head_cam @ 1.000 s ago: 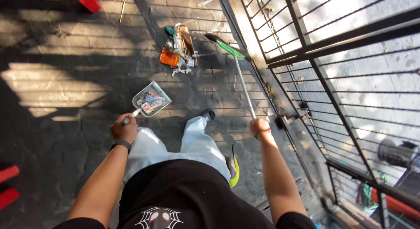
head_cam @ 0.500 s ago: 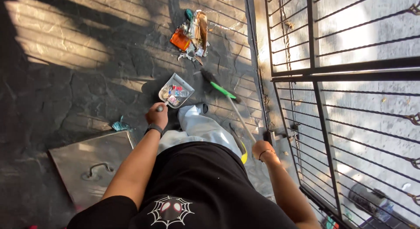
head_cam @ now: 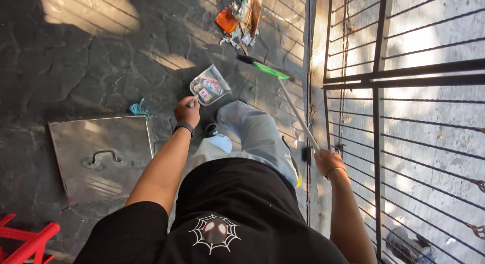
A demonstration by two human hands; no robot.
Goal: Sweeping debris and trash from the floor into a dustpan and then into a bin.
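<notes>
Head view, looking down: left hand (head_cam: 186,110) closed around the handle of a clear dustpan (head_cam: 209,86), which sits low over the dark stone floor (head_cam: 76,57) with scraps of litter inside; right hand (head_cam: 328,162) wrapped around the pale shaft of a broom (head_cam: 295,110), its green head (head_cam: 262,68) on the floor just below a litter pile (head_cam: 240,19); metal hatch cover (head_cam: 101,155) lies left of the legs; black barred gate (head_cam: 404,77) stands at right; red frame (head_cam: 22,239) at lower left corner.

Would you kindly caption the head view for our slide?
Left hand holds a dustpan with scraps, right hand grips a green broom near litter.
</notes>
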